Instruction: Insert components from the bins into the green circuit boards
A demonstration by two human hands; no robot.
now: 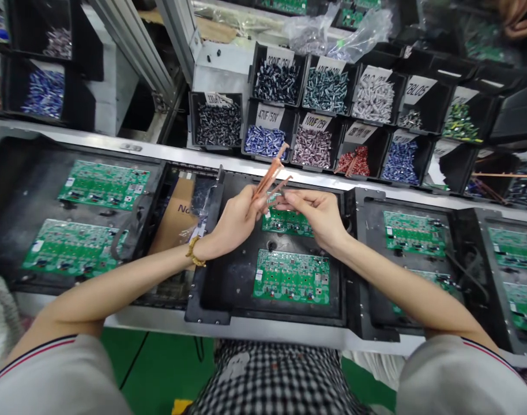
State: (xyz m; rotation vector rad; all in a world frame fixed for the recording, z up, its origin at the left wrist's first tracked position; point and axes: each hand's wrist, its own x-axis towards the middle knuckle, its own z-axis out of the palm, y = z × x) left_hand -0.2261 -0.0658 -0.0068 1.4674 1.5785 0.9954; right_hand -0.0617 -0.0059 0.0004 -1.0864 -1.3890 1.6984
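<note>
1. Two bare forearms [146, 276] angle inward over the near edge of the central black tray [233, 282], elbows bent and spread wide.
2. In the tray's near half, a green circuit board [292, 276] lies flat.
3. Above the tray's far half, the left hand [240, 216] is closed around thin orange strips [270, 174], which slant up toward the tray's far edge.
4. The right hand [319, 216] comes in from the tray's right side, thumb and forefinger tips drawn close together near the strips; what they pinch is too small to tell.
5. Beneath both hands, a second board [287, 222] shows partly covered.
6. Beyond the tray's far edge stand black bins [456, 167] holding blue parts [263, 142] and red parts [354, 162].
</note>
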